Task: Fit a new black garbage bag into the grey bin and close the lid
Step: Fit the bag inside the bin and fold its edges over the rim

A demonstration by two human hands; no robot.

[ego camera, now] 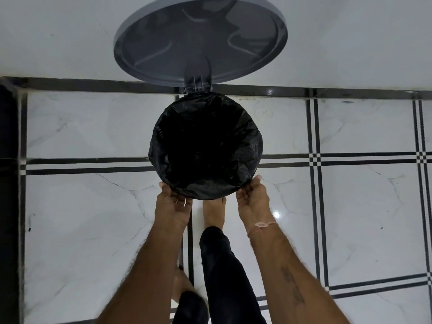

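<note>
I look straight down into the grey bin, whose round mouth is lined by a black garbage bag [205,146] folded over the rim all round, so the bin's wall is hidden. The grey lid [201,40] stands open on its hinge [197,86] at the far side, leaning back against the wall. My left hand [173,206] holds the bag's edge at the near left of the rim. At the near right of the rim, my right hand [252,202] grips the bag's edge too.
The bin stands on white marble floor tiles [350,218] with black stripes, close to a white wall [350,43]. My bare right foot [214,211] reaches under the bin's near edge; the other foot [182,284] is further back. A dark vertical edge [9,183] runs along the left.
</note>
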